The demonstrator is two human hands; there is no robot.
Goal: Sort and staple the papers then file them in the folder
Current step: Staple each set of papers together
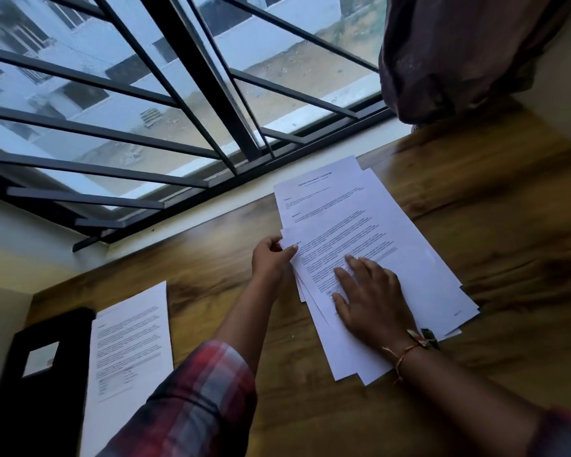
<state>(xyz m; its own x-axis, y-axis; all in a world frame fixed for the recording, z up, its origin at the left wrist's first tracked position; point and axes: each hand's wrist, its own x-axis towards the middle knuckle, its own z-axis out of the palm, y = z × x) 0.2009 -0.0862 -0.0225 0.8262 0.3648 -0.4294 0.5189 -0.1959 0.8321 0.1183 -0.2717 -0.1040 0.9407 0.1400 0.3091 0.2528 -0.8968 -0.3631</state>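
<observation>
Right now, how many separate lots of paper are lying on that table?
2. A fanned pile near the window, held by the left hand and right hand; a single sheet at far left beside the black folder. More may hide within the pile.

A wooden tabletop (491,199) with a strong dark grain fills the view from 3 o'clock round to 7 o'clock. Along its far edge, running from 9 o'clock up toward 2 o'clock, lies a pale window sill (185,222). Above it a window takes up the 10 to 12 o'clock area, crossed by a black metal grille (211,94) of slanted bars. Through the glass a white building (63,37) shows at 10 o'clock and sandy ground (277,70) at 12 o'clock. A brown curtain (459,51) hangs bunched at 1 o'clock, its lower end just above the tabletop. A cream wall (4,245) stands at 9 o'clock.
</observation>
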